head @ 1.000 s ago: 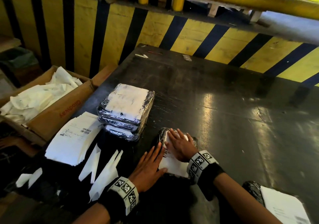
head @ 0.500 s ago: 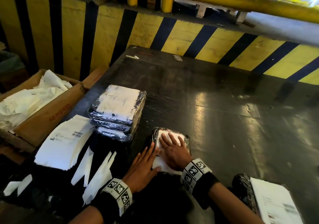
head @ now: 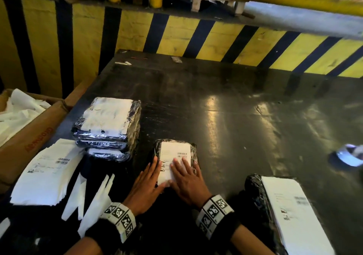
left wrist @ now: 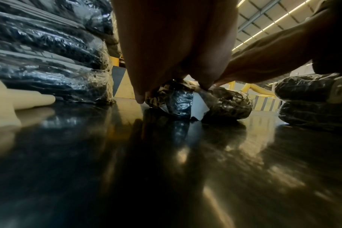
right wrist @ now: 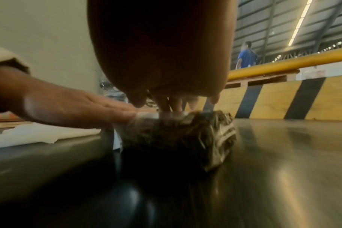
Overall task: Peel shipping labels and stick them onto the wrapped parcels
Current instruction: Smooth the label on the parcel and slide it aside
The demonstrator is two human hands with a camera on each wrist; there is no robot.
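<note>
A small parcel [head: 194, 150] in dark shiny wrap lies on the black table [head: 245, 117] just ahead of me. A white shipping label [head: 174, 152] with barcodes covers its top and hangs over its near end. My left hand [head: 147, 182] lies flat with straight fingers along the label's left edge. My right hand [head: 186, 176], wearing a ring, presses flat on the label's near half. In the left wrist view the parcel [left wrist: 224, 101] shows the label's end [left wrist: 199, 108] folded down its side. The right wrist view shows my fingers [right wrist: 172, 104] resting on top of the parcel [right wrist: 185, 135].
A stack of wrapped parcels [head: 108, 125] stands at the left, a sheaf of labels [head: 47, 172] and torn backing strips [head: 94, 201] beside it. A cardboard box [head: 29, 137] of waste paper sits off the table's left. A labelled parcel [head: 290, 211] lies at right, a tape roll [head: 349, 156] farther right.
Both hands slid back toward me along the label, uncovering its far half with the barcode. The camera view shifted left and closer.
</note>
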